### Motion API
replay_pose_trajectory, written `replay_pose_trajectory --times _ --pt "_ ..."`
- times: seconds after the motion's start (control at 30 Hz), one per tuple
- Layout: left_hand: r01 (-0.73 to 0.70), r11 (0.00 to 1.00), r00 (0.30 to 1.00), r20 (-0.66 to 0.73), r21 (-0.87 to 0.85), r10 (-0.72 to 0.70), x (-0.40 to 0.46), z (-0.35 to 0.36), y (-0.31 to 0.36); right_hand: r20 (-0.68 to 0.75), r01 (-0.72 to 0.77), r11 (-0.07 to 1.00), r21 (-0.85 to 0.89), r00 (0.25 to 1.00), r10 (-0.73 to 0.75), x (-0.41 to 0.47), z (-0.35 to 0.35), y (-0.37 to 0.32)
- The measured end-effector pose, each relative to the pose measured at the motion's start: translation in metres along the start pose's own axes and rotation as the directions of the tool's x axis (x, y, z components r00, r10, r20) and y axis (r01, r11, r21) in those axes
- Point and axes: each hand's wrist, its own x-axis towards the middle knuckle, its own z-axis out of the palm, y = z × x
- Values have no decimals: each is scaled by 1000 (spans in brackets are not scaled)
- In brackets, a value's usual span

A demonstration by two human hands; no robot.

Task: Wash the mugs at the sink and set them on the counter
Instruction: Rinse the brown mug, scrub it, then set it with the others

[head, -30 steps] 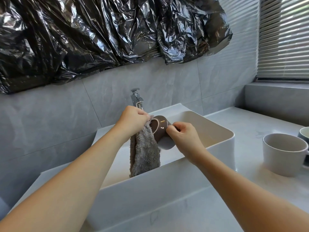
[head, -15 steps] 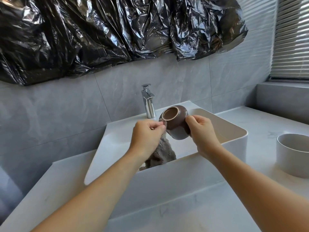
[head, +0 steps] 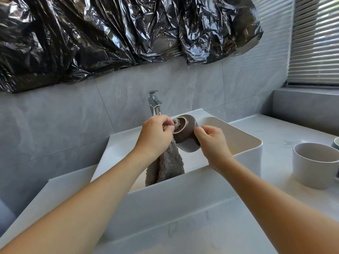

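A brown mug (head: 188, 138) is held tilted over the white sink (head: 244, 149), its base ring facing left. My right hand (head: 212, 142) grips the mug from the right side. My left hand (head: 156, 136) pinches a grey-brown cloth (head: 167, 164) and presses its top against the mug's base. The rest of the cloth hangs down into the basin. A chrome tap (head: 155, 103) stands just behind my left hand.
A white mug (head: 315, 164) stands on the pale marble counter (head: 275, 136) to the right, with the edge of another mug (head: 336, 146) behind it. Black plastic sheeting (head: 119, 37) covers the wall above. A window blind (head: 315, 39) fills the upper right.
The cloth was pulled up from under the mug onto its base. The mug turned so its base faces more to the left. The camera shifted slightly.
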Motion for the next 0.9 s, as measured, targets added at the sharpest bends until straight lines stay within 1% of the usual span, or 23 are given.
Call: replay_pose_trajectory --times 0.07,0.13,0.2,0.27,0.37,0.47,0.5,0.57,0.63,0.7,0.77,0.83,0.9 --pt "-62 997 998 34 37 61 -1 -1 0 -7 9 1000 -2 1000 -9 0 0 0" --pt "-109 994 991 84 27 107 -2 -6 3 1 10 1000 6 1000 -10 1 0 0" --pt "-117 993 984 135 4 115 -2 -11 7 30 2 1000 23 1000 -3 1 -1 1" --pt "-119 993 983 141 -18 120 0 -12 11 62 1 1000 23 998 -3 0 -2 0" --pt "-112 993 991 65 -32 114 1 -7 15 92 17 1000 2 996 -17 -2 -2 -1" --pt "-75 995 996 -46 62 78 1 3 18 96 29 999 -14 995 -27 -3 -2 -2" --pt "-56 992 996 -62 110 63 0 5 20 85 29 999 -16 996 -27 -3 -2 -2" --pt "6 981 999 -52 194 4 0 6 24 59 32 999 -13 998 -31 -3 -3 -1" --pt "77 960 996 15 270 -85 -1 1 29 42 31 999 -27 999 -30 -2 -2 0" --pt "156 941 978 86 299 -189 1 -12 33 30 19 1000 -25 999 -18 -2 -1 0" --pt "245 933 958 80 264 -274 3 -33 39 -5 2 1000 -11 1000 -2 -3 -1 -3" --pt "326 934 943 16 146 -331 9 -57 46 -56 -11 1000 -9 998 11 -4 -2 -10" --pt "372 928 927 -65 31 -370 16 -87 55 -93 -15 1000 -14 996 14 -5 -2 -22"
